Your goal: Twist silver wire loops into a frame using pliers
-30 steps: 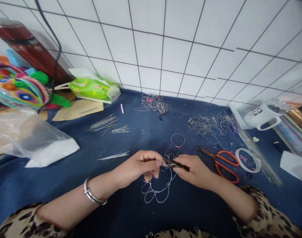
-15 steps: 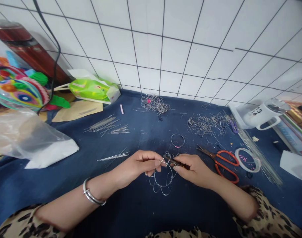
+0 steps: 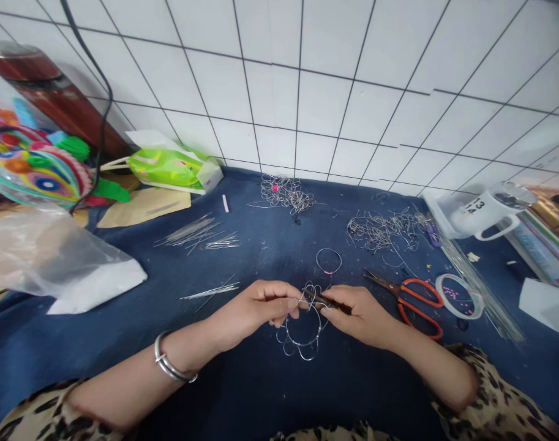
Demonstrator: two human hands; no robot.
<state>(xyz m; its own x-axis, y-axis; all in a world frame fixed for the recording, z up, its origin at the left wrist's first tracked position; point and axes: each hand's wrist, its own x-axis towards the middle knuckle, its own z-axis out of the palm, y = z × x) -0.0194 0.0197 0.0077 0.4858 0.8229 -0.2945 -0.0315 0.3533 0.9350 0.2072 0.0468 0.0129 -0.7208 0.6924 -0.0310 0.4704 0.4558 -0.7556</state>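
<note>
Between my hands hangs a wire flower shape [image 3: 302, 344], a round ring with thin loops about it. My left hand [image 3: 272, 301] is closed, pinching the wire near the top of the ring between thumb and fingers. Closed around dark pliers [image 3: 337, 304], my right hand [image 3: 359, 312] has their jaws at the wire crossing there; the exact grip of the jaws is too small to make out. Just beyond the hands lies a wire ring with pink beads [image 3: 329, 261]. Orange-handled scissors [image 3: 419, 300] rest right of my right hand.
Cut wire lengths [image 3: 210, 290] lie left of my hands, more wires [image 3: 190, 231] behind them. Tangled wire [image 3: 382, 231] sits back right, another tangle [image 3: 291, 195] by the wall. At right are a lid of pink beads [image 3: 460, 297] and a white mug [image 3: 485, 211]; at left, a plastic bag [image 3: 54, 251].
Almost nothing differs. Both hands keep their hold, and the wire flower's lower loops have shifted very slightly.
</note>
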